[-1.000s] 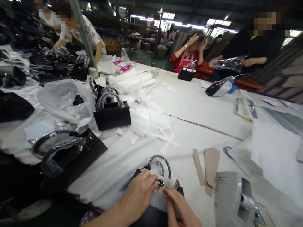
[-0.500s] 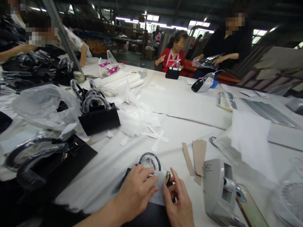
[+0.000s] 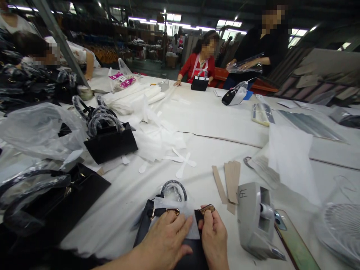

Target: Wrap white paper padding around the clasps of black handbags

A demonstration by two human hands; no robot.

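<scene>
A dark handbag (image 3: 143,221) lies in front of me, its looped handle (image 3: 184,189) wrapped in clear film. Across its upper part rests a thin white sheet (image 3: 193,230). My left hand (image 3: 165,238) presses down on the sheet with its fingers stretched out, beside a gold-edged strap end (image 3: 174,211) on the left. On the right, my right hand (image 3: 213,234) pinches a black strap (image 3: 199,215) with a gold metal plate (image 3: 208,208) at its tip, lifted off the bag. The bag's lower part is partly hidden by my hands.
To the right stand a grey tape dispenser (image 3: 250,221), a phone (image 3: 298,240) and brown card strips (image 3: 232,180). More black handbags (image 3: 112,144) and a clear plastic bag (image 3: 36,127) lie left. Across the table (image 3: 213,116) are co-workers, one in a red top (image 3: 189,67).
My right hand has turned and now pinches the strap's gold plate. My left hand has flattened lower on the sheet, uncovering the left gold fitting. The view has shifted slightly.
</scene>
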